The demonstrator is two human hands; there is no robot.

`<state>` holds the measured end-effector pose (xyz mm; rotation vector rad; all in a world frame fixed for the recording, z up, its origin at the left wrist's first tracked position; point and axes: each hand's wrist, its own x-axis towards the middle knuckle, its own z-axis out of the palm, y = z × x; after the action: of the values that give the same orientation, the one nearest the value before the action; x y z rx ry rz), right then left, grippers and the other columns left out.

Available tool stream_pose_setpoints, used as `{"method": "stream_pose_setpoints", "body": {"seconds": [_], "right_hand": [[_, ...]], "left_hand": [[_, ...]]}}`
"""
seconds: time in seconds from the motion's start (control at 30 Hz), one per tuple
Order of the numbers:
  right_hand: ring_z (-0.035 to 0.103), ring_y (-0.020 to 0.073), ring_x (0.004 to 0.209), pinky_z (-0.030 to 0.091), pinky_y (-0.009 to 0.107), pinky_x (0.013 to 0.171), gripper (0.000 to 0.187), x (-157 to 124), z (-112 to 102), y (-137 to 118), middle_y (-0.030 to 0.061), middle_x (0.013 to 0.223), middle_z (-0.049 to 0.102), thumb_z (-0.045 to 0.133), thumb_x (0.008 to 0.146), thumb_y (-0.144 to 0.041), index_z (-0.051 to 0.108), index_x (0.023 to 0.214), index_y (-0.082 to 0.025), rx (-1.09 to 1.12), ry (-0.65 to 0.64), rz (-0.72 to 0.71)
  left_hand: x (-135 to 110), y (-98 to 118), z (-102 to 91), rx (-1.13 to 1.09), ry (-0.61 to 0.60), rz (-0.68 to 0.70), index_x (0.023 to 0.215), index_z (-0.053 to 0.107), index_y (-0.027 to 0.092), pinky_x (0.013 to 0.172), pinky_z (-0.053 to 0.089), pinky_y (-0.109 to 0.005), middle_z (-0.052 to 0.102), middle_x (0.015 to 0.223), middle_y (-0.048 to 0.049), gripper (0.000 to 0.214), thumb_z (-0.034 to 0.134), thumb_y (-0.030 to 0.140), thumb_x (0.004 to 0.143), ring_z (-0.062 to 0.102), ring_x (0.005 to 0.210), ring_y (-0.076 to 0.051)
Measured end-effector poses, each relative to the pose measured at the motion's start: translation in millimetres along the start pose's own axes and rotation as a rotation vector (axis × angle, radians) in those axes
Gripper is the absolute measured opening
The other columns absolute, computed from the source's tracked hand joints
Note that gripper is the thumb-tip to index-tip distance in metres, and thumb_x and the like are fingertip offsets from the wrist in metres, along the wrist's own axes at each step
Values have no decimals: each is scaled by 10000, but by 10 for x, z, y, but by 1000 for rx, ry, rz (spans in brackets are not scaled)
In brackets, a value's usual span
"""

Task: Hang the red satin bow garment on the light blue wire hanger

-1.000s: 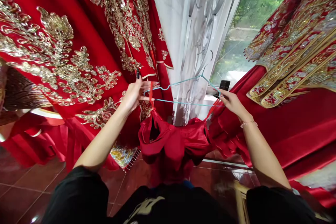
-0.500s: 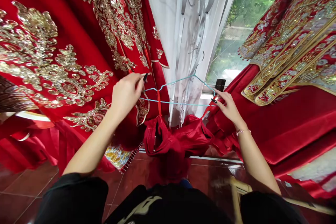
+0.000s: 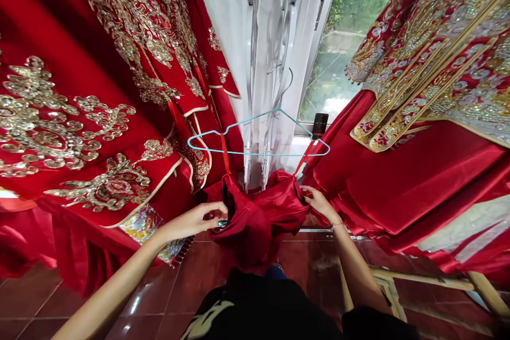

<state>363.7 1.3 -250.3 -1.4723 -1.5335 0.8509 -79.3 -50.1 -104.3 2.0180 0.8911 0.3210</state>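
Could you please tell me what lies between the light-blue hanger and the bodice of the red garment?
In the head view, two thin red straps cross that stretch, running from the hanger down to the garment.

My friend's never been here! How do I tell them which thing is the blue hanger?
Start at the window with green leaves outside. Look lower and to its left for a plain red dress with two thin straps. Those hang from the hanger, a skinny light-blue outline with a silvery hook, unlike the red-and-gold clothes on either side.
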Motion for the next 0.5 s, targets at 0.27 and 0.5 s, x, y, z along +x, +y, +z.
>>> {"method": "stream_pose_setpoints", "body": {"seconds": [0.27,0.5], "right_hand": [[686,230,959,464,427,1073,284,-88,-111,35,62,966,725,626,607,-81,758,817,-220,-62,137,102],[698,258,834,548,478,942,114,-106,-229,-104,50,773,725,638,703,-341,656,740,-234,127,249,147]], "left_hand": [[54,-29,47,-13,-261,-136,831,480,190,718,416,-242,553,840,-8,157,563,320,860,502,762,-145],[-123,43,-162,131,-46,-128,1024,531,197,887,441,-298,585,999,-35,295,622,410,841,540,940,-200]]}}
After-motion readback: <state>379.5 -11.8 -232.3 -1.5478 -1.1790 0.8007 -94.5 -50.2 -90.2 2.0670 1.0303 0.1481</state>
